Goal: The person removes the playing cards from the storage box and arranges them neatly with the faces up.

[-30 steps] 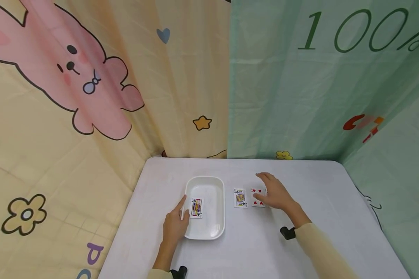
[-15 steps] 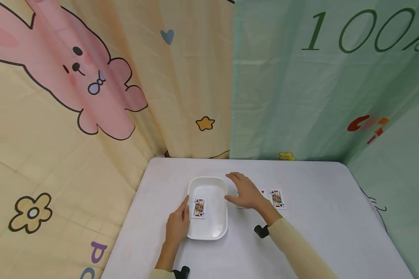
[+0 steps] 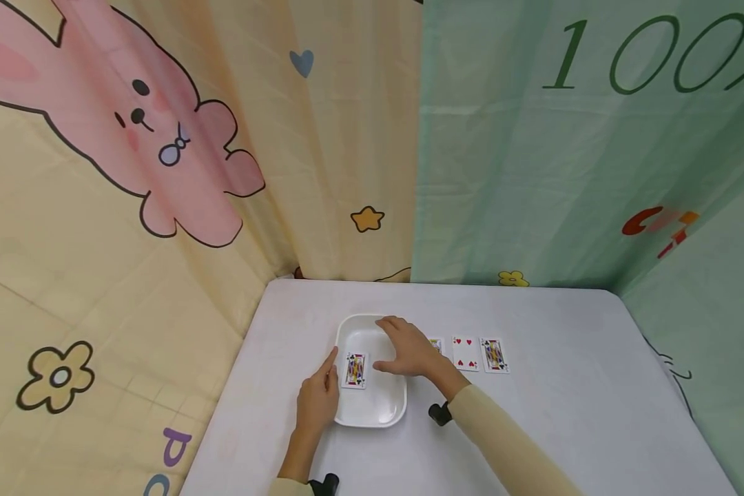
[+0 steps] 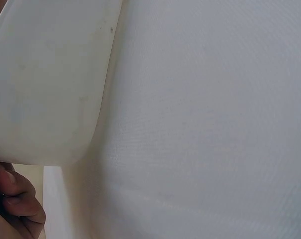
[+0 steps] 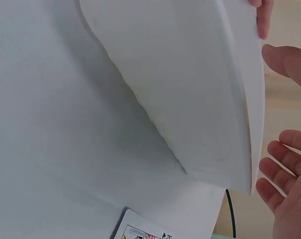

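Observation:
A white tray [image 3: 372, 413] lies on the table, with one face card [image 3: 355, 370] inside near its left wall. My left hand [image 3: 317, 396] grips the tray's left rim, with the index finger pointing up along it; curled fingers [image 4: 21, 194] show by the tray's end in the left wrist view. Over the tray's right side hovers my right hand [image 3: 409, 350], thumb and fingers spread, holding nothing. Right of the tray, a heart card [image 3: 465, 354] and a face card [image 3: 494, 355] lie face up in a row. Another face card [image 3: 436, 346] is partly hidden behind the right hand.
The white table [image 3: 552, 413] extends in front and to the right of the cards. A cream curtain [image 3: 248, 172] with a pink rabbit and a green curtain [image 3: 533, 172] stand behind it. Dark wrist devices [image 3: 440, 414] sit on both wrists.
My right hand has moved left from above the card row to over the tray, uncovering the heart card and the right face card. My left hand stays at the tray's rim.

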Tool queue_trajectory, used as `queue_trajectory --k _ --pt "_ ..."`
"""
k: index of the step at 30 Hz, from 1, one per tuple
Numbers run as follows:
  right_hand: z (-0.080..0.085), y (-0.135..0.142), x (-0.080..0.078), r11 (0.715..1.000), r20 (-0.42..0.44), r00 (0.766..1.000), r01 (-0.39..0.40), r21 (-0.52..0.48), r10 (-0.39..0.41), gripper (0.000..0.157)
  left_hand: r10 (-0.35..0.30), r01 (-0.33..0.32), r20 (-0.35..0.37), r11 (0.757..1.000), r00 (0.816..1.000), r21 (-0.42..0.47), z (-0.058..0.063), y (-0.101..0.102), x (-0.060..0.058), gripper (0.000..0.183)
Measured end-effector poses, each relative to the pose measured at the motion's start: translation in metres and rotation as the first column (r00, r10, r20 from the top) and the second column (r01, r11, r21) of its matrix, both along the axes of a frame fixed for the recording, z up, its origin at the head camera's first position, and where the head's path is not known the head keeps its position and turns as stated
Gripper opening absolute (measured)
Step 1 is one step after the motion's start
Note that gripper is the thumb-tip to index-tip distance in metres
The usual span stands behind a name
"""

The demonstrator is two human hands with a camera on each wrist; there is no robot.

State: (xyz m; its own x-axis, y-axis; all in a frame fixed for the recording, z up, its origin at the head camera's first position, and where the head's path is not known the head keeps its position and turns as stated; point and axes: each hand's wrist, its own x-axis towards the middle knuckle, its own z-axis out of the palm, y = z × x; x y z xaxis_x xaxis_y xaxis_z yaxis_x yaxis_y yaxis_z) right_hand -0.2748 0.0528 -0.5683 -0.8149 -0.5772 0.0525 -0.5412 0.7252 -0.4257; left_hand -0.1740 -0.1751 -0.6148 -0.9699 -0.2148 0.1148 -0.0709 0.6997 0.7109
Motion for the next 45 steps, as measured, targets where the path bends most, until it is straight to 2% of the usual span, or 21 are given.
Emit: queue_trajectory --k 6,12,18,23,29,32,39,45 --pt "-0.007 -0.019 0.002 0.999 0.006 0.999 -0.032 0.016 0.032 0.096 -0.002 0.002 -0.01 1.0 1.0 0.012 -0.001 -0.001 -0.001 0.043" --pt "-0.011 -0.032 0.006 0.998 0.004 0.999 -0.052 0.046 0.052 0.1 -0.009 0.009 -0.011 1.0 1.0 -0.009 -0.006 -0.001 -0.002 0.043" --pt "-0.02 -0.042 0.006 0.99 -0.02 0.998 -0.05 0.133 0.053 0.106 -0.013 0.012 -0.035 1.0 0.999 -0.005 -0.005 -0.001 -0.001 0.043" --pt "-0.025 -0.048 0.005 0.973 -0.022 0.997 -0.062 0.222 0.069 0.109 -0.005 0.005 -0.032 1.0 0.999 -0.003 -0.004 -0.002 -0.001 0.043" --pt "-0.029 -0.055 0.006 0.937 0.0 0.998 -0.064 0.344 0.068 0.114 -0.007 0.007 -0.011 1.0 1.0 0.018 -0.004 -0.003 -0.001 0.043" --pt "-0.03 -0.057 0.006 0.931 -0.011 0.998 -0.052 0.362 0.06 0.112 -0.004 0.004 -0.009 1.0 1.0 0.027 -0.003 -0.003 -0.001 0.043" --pt "-0.029 -0.057 0.007 0.932 -0.025 0.998 -0.041 0.36 0.054 0.099 0.003 -0.003 0.01 0.999 1.0 0.039 -0.002 -0.001 -0.001 0.044" --pt "-0.029 -0.057 0.01 0.935 -0.034 0.998 -0.038 0.354 0.054 0.095 0.007 -0.007 0.012 1.0 1.0 0.031 -0.002 -0.001 0.0 0.043"
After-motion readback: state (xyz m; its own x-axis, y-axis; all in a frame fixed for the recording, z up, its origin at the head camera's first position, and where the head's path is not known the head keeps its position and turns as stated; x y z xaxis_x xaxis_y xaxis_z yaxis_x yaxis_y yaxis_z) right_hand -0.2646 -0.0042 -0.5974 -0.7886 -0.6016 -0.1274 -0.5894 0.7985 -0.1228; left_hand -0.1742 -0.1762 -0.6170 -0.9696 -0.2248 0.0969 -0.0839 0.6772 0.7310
